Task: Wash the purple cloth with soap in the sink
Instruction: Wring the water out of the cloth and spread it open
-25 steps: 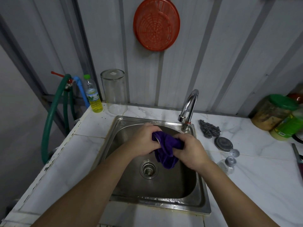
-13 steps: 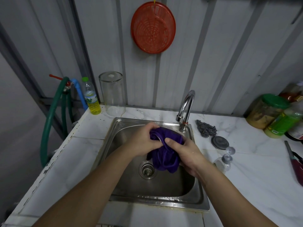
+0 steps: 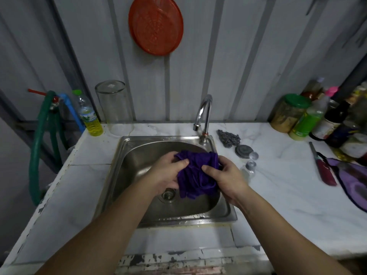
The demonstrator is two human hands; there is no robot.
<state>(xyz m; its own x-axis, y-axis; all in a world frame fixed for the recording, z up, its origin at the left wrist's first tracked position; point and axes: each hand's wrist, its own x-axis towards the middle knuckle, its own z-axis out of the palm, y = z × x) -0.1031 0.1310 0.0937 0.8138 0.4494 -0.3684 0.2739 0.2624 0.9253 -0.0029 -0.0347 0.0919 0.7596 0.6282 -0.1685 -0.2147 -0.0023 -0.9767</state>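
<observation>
The purple cloth (image 3: 195,175) is bunched between both hands above the steel sink (image 3: 139,153), right of the drain (image 3: 168,194). My left hand (image 3: 168,171) grips its left side with the thumb over the top. My right hand (image 3: 226,176) grips the right side, fingers curled into the folds. The cloth's lower end hangs toward the basin floor. The chrome tap (image 3: 203,116) stands behind at the sink's back right; no water runs from it. A bottle of yellow liquid (image 3: 89,116) stands at the counter's back left.
A clear upturned jar (image 3: 113,104) stands behind the sink. A steel scourer (image 3: 228,136), a round sink plug (image 3: 243,150) and small caps lie right of the tap. Jars and bottles (image 3: 309,116) crowd the back right; a red-handled knife (image 3: 323,167) lies there. A green hose (image 3: 38,145) hangs left.
Both hands have kept working the cloth, shifting their hold so it is spread wider between them. My head has tilted, bringing more of the right counter into view.
</observation>
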